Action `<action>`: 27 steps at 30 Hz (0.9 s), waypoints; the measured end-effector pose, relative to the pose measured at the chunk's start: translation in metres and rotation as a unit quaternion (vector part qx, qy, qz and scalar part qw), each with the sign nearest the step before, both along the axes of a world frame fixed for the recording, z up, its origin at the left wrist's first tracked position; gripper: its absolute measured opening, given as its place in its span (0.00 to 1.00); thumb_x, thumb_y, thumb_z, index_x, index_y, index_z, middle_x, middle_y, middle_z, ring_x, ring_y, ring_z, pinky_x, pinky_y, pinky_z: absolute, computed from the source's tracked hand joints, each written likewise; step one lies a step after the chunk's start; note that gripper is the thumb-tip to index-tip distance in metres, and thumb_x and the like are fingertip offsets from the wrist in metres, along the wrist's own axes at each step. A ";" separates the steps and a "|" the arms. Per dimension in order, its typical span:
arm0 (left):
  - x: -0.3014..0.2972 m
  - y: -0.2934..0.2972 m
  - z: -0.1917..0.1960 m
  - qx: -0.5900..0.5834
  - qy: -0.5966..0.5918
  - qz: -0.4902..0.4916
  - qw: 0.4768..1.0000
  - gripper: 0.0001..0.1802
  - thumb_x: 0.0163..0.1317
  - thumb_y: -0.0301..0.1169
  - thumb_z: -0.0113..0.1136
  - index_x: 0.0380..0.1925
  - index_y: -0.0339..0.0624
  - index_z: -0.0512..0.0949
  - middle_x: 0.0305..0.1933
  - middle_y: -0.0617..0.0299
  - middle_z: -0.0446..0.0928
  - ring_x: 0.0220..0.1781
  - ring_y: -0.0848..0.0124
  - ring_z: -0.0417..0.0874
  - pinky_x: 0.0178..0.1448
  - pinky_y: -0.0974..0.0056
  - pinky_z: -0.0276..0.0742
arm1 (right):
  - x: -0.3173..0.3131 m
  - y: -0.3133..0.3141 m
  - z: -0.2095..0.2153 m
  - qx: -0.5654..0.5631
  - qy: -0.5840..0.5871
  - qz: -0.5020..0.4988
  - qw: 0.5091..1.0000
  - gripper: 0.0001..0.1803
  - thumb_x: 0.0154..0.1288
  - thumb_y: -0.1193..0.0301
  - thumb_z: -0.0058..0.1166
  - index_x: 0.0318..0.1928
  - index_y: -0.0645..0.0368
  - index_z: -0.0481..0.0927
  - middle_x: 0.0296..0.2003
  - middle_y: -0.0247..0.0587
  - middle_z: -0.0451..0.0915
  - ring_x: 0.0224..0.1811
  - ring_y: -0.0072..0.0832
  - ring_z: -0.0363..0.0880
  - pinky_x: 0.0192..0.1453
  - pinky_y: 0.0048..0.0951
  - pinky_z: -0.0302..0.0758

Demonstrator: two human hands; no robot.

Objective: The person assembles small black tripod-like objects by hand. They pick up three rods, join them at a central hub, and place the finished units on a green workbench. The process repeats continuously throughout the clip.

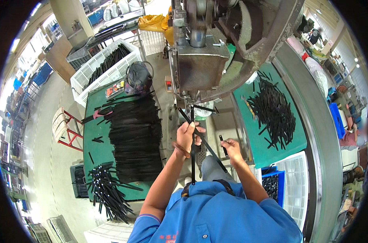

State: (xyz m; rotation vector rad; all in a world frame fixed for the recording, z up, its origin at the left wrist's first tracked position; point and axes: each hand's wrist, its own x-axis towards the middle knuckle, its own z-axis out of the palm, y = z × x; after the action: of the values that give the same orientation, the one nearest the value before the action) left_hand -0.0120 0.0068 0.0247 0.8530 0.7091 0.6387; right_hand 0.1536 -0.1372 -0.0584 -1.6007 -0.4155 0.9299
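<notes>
My left hand [185,138] is closed around two long black strips [193,168] that cross each other at the fingers. One strip points straight down toward my shirt, while the other slants to the lower right. To the right, my right hand [232,149] pinches a short black strip [223,145] with a hole near its upper end. Just above my left hand is the lower end of a heavy grey press [203,69]. Another short black piece [205,108] sticks out there; what it rests on is hard to make out.
A green table [95,141] at left carries a broad stack of long black strips [135,137] and a loose bundle [105,186]. Short black pieces [273,111] are heaped on the right green table [252,156]. White crates [80,89], a blue bin [282,178] and a red-legged stool [72,135] stand around.
</notes>
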 end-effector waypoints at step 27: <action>-0.107 -0.050 -0.037 -0.027 0.004 0.219 0.975 0.15 0.69 0.37 0.44 0.41 0.37 0.74 0.24 0.59 0.77 0.09 0.77 0.63 0.12 0.72 0.57 | -0.026 0.133 0.050 0.082 0.041 0.254 0.963 0.13 0.63 0.66 0.52 0.35 0.67 0.74 0.21 0.38 0.76 0.19 0.26 0.80 0.16 0.25 0.73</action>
State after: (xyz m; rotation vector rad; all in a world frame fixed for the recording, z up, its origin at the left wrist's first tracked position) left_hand -0.1191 -0.0433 -0.0128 0.6508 0.9284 1.0048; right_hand 0.1277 -0.0044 -0.0081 -1.3196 -0.8470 1.3047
